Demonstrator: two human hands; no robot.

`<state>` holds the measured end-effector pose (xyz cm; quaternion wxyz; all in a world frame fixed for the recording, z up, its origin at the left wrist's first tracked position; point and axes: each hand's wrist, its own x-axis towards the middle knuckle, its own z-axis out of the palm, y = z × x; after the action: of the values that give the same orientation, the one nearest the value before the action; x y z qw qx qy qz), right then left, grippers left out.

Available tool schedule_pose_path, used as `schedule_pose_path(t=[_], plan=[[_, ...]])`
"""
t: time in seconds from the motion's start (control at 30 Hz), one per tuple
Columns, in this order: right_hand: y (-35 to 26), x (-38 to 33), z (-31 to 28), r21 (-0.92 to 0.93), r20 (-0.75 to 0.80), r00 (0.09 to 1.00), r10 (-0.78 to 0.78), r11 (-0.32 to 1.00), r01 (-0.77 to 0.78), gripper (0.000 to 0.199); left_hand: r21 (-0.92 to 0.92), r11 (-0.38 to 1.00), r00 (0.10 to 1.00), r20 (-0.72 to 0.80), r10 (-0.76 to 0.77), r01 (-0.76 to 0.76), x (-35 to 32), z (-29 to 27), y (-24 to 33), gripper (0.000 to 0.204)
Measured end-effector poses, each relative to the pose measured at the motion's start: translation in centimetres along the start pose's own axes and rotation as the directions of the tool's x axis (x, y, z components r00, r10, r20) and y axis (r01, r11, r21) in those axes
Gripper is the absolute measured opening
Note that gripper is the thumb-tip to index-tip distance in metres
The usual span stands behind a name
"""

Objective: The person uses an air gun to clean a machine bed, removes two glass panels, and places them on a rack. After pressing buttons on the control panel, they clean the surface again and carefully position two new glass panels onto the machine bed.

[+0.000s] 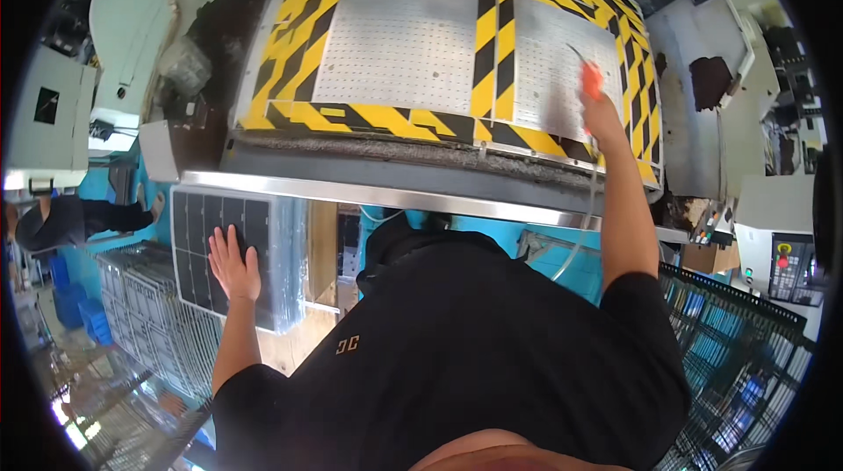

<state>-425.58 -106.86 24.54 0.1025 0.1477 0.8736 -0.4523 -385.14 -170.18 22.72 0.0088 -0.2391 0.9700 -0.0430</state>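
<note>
My right hand [602,122] is closed around an orange-red air blow gun [591,80] with a thin dark nozzle. The gun is over the right-hand perforated metal plate [537,58], and a pale hose [587,223] hangs down from it past the rail. My left hand [234,267] lies flat, fingers stretched out, on the top dark gridded panel [207,223] of a stack with shiny, clear-looking sides. A second perforated plate [395,45] sits to the left on the machine bed. Yellow and black striped tape [486,54] frames both plates.
A metal rail [386,199] runs along the machine's front edge. Wire racks flank me, one on the left [158,291] and one on the right [729,330]. A control panel with a red button [783,263] stands at right. Another person [75,221] is at far left.
</note>
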Motion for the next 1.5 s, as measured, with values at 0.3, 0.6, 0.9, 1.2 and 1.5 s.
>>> schedule_pose_path(t=[0.3,0.6,0.9,1.2,1.5], plan=[[-7.5,-21.1,3.5,-0.491,0.417,0.876,-0.244,0.751,0.442,0.038,-0.035,0.998,0.998,-0.026,0.056,-0.057,0.9,1.5,0.0,0.060],[5.0,-16.8,-10.7,-0.691,-0.196,0.981,-0.006,0.710,-0.134,0.038,-0.037,0.988,0.987,-0.070,0.146,-0.148,1.5,-1.7,2.4,0.060],[-17.1,-12.5,18.4,-0.449,0.505,0.731,-0.459,0.584,0.677,0.048,-0.050,0.997,0.998,-0.002,-0.066,0.066,-0.3,-0.8,0.9,0.061],[7.2,0.3,-5.9,0.127,-0.105,0.992,-0.070,0.988,0.083,0.036,-0.742,0.577,0.667,-0.242,-0.704,0.341,-11.0,1.6,-6.2,0.045],[-17.5,-29.9,2.9,0.250,0.893,0.240,-0.381,0.863,0.439,0.042,-0.768,-0.640,0.507,0.544,-0.669,-0.020,-14.9,4.6,-10.5,0.069]])
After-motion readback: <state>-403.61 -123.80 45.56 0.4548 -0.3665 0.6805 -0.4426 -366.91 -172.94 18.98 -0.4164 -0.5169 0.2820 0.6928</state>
